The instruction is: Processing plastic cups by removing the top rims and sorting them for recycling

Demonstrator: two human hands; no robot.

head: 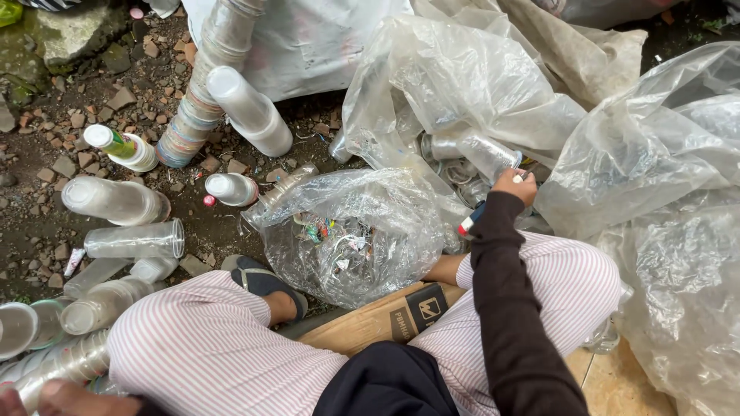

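One hand visible for sure: right hand (515,186), center-right of frame, fingers closed round a clear plastic cup (489,156) inside an open plastic bag (462,85). Blue-red tool (471,219) below wrist. Left hand (65,397) at bottom-left edge, by stacked cups (58,364); grip can't tell.

My right hand (515,186) reaches into a heap of clear plastic cups (462,158) lying inside an open clear bag (462,85). The cups are see-through, some crushed, most on their sides. The nearest cup (492,156) lies tilted, its rim toward my fingers, which touch it. Under my wrist pokes a small tool with a blue body and a red and white tip (470,221). A left fingertip (65,394) shows at the bottom left corner, against a stack of nested cups (54,368) lying on the ground.
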